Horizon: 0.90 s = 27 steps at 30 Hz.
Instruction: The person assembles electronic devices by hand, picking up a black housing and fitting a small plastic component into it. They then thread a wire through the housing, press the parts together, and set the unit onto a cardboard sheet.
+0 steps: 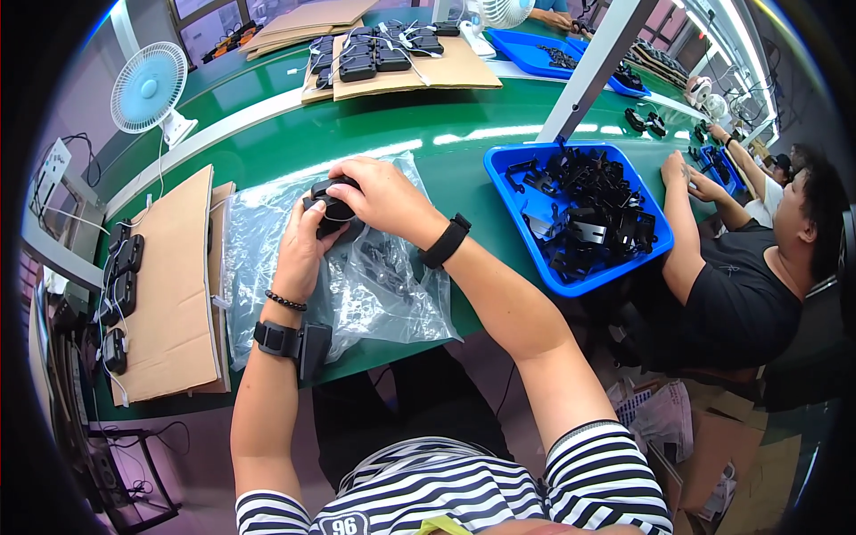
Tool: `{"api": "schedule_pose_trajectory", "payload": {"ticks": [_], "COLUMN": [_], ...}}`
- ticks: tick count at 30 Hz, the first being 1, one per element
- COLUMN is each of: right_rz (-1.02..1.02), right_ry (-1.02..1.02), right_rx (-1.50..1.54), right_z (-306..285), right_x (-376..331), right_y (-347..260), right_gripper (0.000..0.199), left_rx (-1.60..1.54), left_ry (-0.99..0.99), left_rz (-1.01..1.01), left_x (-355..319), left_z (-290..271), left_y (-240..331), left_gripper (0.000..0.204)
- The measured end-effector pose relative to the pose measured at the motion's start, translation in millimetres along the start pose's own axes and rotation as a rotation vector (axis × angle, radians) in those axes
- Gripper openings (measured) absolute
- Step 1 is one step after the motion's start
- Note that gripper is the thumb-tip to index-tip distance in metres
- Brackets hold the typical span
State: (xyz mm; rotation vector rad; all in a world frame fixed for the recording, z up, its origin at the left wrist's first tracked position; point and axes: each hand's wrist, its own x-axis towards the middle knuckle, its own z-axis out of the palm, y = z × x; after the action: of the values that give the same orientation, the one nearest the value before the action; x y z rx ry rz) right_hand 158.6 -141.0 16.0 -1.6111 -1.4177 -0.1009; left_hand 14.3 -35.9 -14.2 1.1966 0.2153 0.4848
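Left hand and right hand, one pair, bare: both closed round one item, the left with thumb and fingers about its near left side, the right reaching over its top from the other side.

Item held: one black part, rounded, apparently plastic; raised between the two hands above the worktable, its detail partly covered by the fingers.

Beneath: one clear plastic bag, crumpled, spread flat; small dark pieces show through it, their kind too blurred for me to tell.

Worn by the worker: beaded bracelet and black strap at the left wrist; black band at the right; striped shirt.

Left of the bag: cardboard sheets, stacked, with a row of black devices on white cables along the outer edge.

Right of the bag: one blue tray, heaped with black parts and clips.

Far side: white fan with pale blue blades; further cardboard bearing black boxes and white leads; more blue trays beyond.

Underlying all: green worktable.

Far right: a co-worker in a dark shirt, seated at the same table, forearms over its edge.
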Motion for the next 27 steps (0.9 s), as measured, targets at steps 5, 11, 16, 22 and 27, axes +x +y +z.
{"api": "schedule_pose_trajectory", "payload": {"ticks": [5,11,16,22,27], "right_rz": [0.135,0.277,0.744,0.858,0.822], "right_ry": [-0.026,-0.183,-0.09,-0.008,0.073], "right_rx": [0.086,0.673,0.654,0.602,0.253], "right_z": [-0.7,4.6,-31.0,-54.8,-39.4], "right_x": [0.6,1.3,25.3,48.6,47.5], "right_y": [5.3,34.7,42.7,148.1,165.7], "right_gripper": [0.029,0.035,0.038,0.032,0.024], "left_rx": [-0.019,-0.23,-0.157,-0.078,-0.107], "left_ry": [-0.01,-0.045,0.051,0.141,0.195], "left_rz": [0.006,-0.013,0.041,-0.033,-0.058], "left_x": [1.3,7.1,3.4,7.9,10.3], "left_z": [2.5,-2.4,-0.6,-4.8,-14.3], "left_y": [-2.0,5.8,4.1,-2.3,-12.1], "left_gripper": [0.036,0.048,0.068,0.075,0.077]}}
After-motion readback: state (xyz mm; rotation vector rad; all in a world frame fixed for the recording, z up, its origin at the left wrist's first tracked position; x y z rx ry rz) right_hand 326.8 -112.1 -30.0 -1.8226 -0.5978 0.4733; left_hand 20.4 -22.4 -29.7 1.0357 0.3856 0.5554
